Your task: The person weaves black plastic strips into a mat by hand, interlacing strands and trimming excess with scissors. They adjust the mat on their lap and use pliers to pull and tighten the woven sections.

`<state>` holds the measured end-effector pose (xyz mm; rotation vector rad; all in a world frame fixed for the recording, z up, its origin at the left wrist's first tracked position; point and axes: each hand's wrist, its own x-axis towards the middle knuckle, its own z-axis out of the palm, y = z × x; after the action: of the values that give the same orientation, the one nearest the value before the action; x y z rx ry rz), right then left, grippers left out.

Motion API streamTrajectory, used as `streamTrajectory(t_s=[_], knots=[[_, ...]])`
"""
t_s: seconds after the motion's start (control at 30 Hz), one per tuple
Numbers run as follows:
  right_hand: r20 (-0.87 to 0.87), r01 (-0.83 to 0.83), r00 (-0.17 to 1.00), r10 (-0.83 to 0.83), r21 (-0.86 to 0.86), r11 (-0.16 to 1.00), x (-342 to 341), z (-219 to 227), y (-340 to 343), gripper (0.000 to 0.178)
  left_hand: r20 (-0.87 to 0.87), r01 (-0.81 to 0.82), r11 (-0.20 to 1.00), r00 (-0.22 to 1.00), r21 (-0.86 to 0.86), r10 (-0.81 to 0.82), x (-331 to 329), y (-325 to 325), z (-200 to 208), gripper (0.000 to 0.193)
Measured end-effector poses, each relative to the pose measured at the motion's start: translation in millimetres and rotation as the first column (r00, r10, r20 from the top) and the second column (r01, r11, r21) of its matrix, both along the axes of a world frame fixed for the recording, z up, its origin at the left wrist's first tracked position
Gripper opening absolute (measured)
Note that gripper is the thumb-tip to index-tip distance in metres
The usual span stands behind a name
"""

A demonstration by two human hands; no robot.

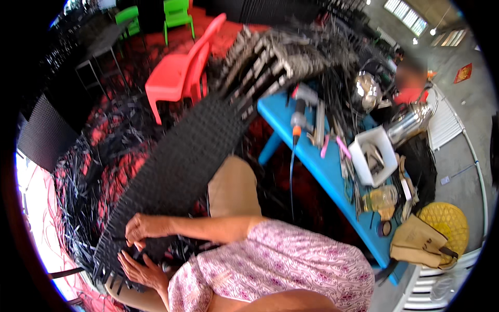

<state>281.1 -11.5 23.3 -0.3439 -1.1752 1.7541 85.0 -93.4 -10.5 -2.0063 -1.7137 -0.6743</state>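
Note:
A long black woven panel (171,156) lies slanting across my lap, with loose strip ends along its near edge. My right hand (148,229) is above its near end, fingers pinched together on what looks like a thin black strip (118,239). Just below, my left hand (140,269) rests on the weave with fingers stretched out and apart. A small dark gap shows between the two hands. What lies beneath my left palm is hidden.
A blue table (312,151) to the right holds a corded power tool (299,114), pink-handled scissors (335,146), a white bin (373,156) and a jar (380,198). Woven pieces (280,57) are stacked beyond. A red chair (179,78) stands among tangled black strips (88,166). A person (410,83) is at far right.

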Motion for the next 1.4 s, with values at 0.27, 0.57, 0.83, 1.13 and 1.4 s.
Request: streamTrajectory(t_s=[0.27, 0.57, 0.83, 1.13, 1.4], knots=[[-0.094, -0.037, 0.995, 0.037, -0.006, 0.999, -6, -12, 7, 0.023, 0.032, -0.003, 1.000, 0.999, 0.003, 0.003, -2, 3, -7, 0.070], [-0.134, -0.024, 0.991, 0.015, -0.066, 0.998, -1, -7, 0, 0.022, 0.031, 0.049, 0.999, 0.998, -0.019, -0.049, 3, 4, -5, 0.066], [-0.099, -0.062, 0.994, 0.052, -0.104, 0.993, -1, -3, 1, 0.021, 0.041, 0.032, 0.999, 0.999, -0.015, -0.031, 2, -1, -2, 0.061], [-0.101, -0.057, 0.994, 0.044, -0.128, 0.990, -3, -2, -2, 0.021, 0.026, 0.040, 0.999, 0.999, -0.012, -0.039, 0, -3, -1, 0.060], [-0.103, -0.012, 0.995, -0.001, -0.118, 0.993, -4, -6, -7, 0.022, 0.024, 0.062, 0.998, 0.998, -0.029, -0.061, -1, -3, 5, 0.059]])
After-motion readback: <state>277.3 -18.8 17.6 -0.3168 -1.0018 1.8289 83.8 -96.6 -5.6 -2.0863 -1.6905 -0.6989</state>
